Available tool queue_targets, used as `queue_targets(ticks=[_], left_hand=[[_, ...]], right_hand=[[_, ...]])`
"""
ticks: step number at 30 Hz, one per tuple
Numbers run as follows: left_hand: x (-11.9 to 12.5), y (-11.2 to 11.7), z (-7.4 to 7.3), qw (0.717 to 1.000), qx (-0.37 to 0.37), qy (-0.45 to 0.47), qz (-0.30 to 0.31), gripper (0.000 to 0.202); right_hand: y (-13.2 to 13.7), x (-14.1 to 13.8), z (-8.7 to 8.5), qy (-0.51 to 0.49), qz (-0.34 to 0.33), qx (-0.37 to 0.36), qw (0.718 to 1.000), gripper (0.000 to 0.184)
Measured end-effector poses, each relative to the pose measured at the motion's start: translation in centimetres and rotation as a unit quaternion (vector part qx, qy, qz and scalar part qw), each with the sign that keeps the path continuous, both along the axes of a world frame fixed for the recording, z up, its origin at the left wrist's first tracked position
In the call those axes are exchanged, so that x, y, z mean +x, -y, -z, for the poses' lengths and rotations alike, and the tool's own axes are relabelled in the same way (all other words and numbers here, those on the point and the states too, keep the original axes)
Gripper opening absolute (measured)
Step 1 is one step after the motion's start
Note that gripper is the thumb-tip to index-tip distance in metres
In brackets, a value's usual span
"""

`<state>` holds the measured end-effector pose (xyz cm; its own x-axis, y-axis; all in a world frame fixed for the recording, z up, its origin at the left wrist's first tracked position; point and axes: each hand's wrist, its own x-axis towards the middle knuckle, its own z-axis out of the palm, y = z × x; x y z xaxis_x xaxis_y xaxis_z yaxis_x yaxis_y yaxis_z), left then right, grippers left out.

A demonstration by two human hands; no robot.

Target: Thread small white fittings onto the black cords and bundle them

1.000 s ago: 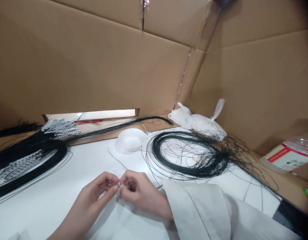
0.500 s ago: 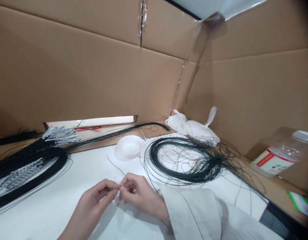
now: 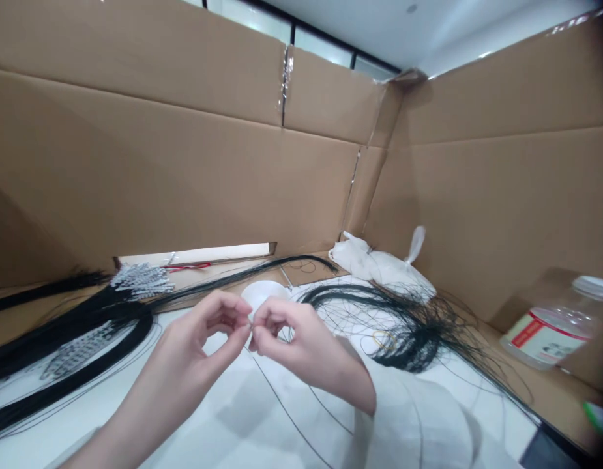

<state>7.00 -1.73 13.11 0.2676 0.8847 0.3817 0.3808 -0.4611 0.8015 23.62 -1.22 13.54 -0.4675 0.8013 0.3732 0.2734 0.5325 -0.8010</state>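
My left hand (image 3: 208,345) and my right hand (image 3: 301,342) meet fingertip to fingertip above the white tabletop. Both are closed in a pinch. A thin dark wire (image 3: 281,402) runs down from between the fingertips toward the lower right. Whether a small piece sits on it at the pinch is hidden by the fingers. A white bowl (image 3: 263,292) stands just behind, partly covered by my hands. To the right lies a coil of dark wires (image 3: 413,335) with loose, tangled ends, partly covered by my right hand.
At left lie bundles of black wires (image 3: 130,339) and black-and-white strands (image 3: 142,280). White plastic bags (image 3: 379,260) sit in the far corner. A clear jar (image 3: 550,332) with a red label leans at right. Cardboard walls (image 3: 184,176) enclose the table behind and to the right.
Both hands have risen from the tabletop, still pinched together, and now cover part of the bowl and coil. A wire hanging from the fingertips shows more clearly. The view has tilted upward.
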Motion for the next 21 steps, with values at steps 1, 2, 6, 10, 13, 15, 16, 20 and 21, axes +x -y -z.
queue_targets(ticks=[1, 2, 6, 10, 13, 15, 16, 20, 21], left_hand=[[0.3, 0.3, -0.9, 0.999, 0.022, 0.023, -0.012, 0.011], [0.6, 0.7, -1.8, 0.998, 0.046, 0.047, -0.023, 0.011], [1.6, 2.1, -3.8, 0.985, 0.125, 0.108, -0.056, 0.013], [1.7, 2.5, -4.0, 0.979, 0.162, 0.106, -0.064, 0.018], [1.5, 2.2, -3.9, 0.981, 0.169, 0.079, -0.052, 0.020], [1.4, 1.9, -3.9, 0.984, 0.158, 0.076, -0.038, 0.019], [1.4, 1.8, -3.9, 0.986, 0.145, 0.079, -0.030, 0.018], [1.4, 1.4, -4.1, 0.989, 0.087, 0.118, -0.004, 0.014], [1.4, 1.4, -4.1, 0.989, 0.075, 0.129, 0.002, 0.013]], right_hand=[[0.2, 0.0, -0.9, -0.018, 0.003, 0.014, 1.000, 0.007], [0.5, -0.1, -1.7, -0.034, 0.009, 0.030, 0.999, 0.008], [1.7, -0.6, -3.6, -0.081, 0.045, 0.086, 0.992, 0.009], [2.3, -0.7, -3.7, -0.064, 0.081, 0.132, 0.986, 0.008], [2.2, -0.3, -3.7, -0.025, 0.089, 0.143, 0.985, 0.008], [2.0, 0.0, -3.7, -0.007, 0.085, 0.144, 0.986, 0.008], [2.0, 0.1, -3.8, -0.002, 0.082, 0.147, 0.986, 0.008], [1.9, 0.2, -4.0, -0.004, 0.088, 0.159, 0.983, 0.010], [1.9, 0.2, -4.0, -0.010, 0.093, 0.160, 0.983, 0.010]])
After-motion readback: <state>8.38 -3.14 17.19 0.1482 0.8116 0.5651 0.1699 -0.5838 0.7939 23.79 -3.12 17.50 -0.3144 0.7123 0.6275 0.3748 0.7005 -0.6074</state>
